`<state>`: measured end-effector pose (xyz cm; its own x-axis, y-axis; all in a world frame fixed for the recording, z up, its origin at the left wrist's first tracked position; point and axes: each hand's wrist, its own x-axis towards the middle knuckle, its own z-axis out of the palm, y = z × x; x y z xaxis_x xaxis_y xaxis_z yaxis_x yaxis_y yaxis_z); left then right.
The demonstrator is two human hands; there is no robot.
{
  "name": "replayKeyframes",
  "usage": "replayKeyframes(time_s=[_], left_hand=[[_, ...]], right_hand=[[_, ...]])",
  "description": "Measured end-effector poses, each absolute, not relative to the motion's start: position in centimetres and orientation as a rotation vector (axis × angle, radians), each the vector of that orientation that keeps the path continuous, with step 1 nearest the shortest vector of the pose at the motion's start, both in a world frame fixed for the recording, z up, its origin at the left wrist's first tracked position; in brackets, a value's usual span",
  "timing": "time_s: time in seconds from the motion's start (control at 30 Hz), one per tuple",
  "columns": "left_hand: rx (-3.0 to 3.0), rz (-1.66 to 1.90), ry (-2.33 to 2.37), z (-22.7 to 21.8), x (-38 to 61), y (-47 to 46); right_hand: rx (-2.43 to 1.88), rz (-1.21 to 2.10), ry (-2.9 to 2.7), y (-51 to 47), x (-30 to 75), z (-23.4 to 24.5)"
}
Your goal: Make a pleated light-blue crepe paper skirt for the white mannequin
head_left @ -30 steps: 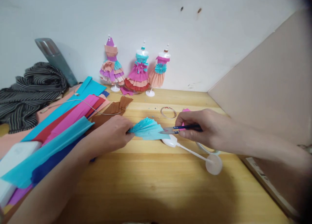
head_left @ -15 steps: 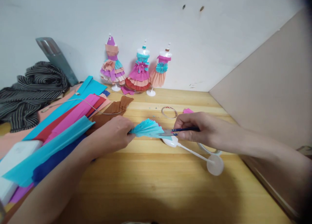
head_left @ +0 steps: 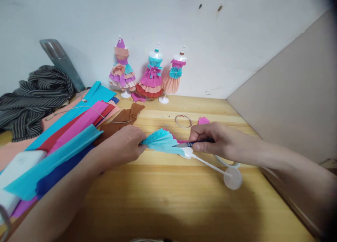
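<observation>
My left hand (head_left: 129,143) pinches the gathered end of a pleated fan of light-blue crepe paper (head_left: 162,142), which spreads out to the right. In my right hand (head_left: 210,140) is a pair of scissors (head_left: 185,144) with dark handles, its blades together and lying across the fan's wide edge. Beneath the paper and the scissors rests a small white dress-form stand (head_left: 210,164) on its side, its round base (head_left: 232,178) toward the right. A bit of magenta paper shows behind the fan on the form; the rest of it is covered.
Three paper-dressed mini mannequins (head_left: 154,75) stand against the wall. Crepe paper strips (head_left: 76,140), a white box (head_left: 23,168) and a striped cloth (head_left: 39,94) lie at left. A wire coil (head_left: 183,121), pink scrap (head_left: 203,120) and tape roll (head_left: 226,162) lie nearby.
The scissor blades, spread around the fan's edge before, have come together. The fan's wide edge hangs slightly lower. Both hands stay in nearly the same place.
</observation>
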<state>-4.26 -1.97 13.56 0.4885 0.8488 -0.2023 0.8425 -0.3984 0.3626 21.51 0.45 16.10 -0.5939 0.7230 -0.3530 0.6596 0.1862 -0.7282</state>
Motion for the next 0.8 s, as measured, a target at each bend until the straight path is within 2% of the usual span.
replayKeyframes(time_s=[0.8], left_hand=[[2.38, 0.168, 1.348, 12.69, -4.58, -2.01]], right_hand=[[-1.439, 1.354, -2.369, -0.05, 21.01, 16.2]])
